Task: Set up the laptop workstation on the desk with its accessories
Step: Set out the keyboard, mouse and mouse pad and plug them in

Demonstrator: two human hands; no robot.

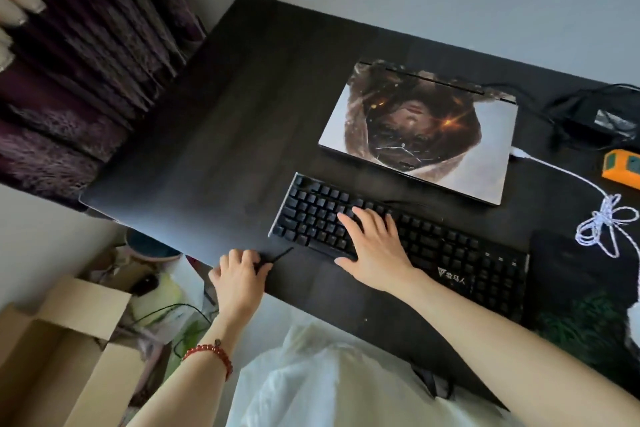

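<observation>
A closed laptop (420,133) with a printed picture on its lid lies on the dark desk (214,135). In front of it sits a black keyboard (450,246). My right hand (375,241) rests flat on the keyboard's left half, fingers spread. At the desk's near edge my left hand (239,270) grips a thin black cable end (277,255) just left of the keyboard. A white braided cable (602,218) plugs into the laptop's right side and lies coiled. A black power adapter (595,118) with cords sits at the far right.
An orange power strip (623,166) lies at the right edge. A dark mouse pad (571,288) sits right of the keyboard. An open cardboard box (65,350) and clutter stand on the floor at left. Purple curtains (79,62) hang far left.
</observation>
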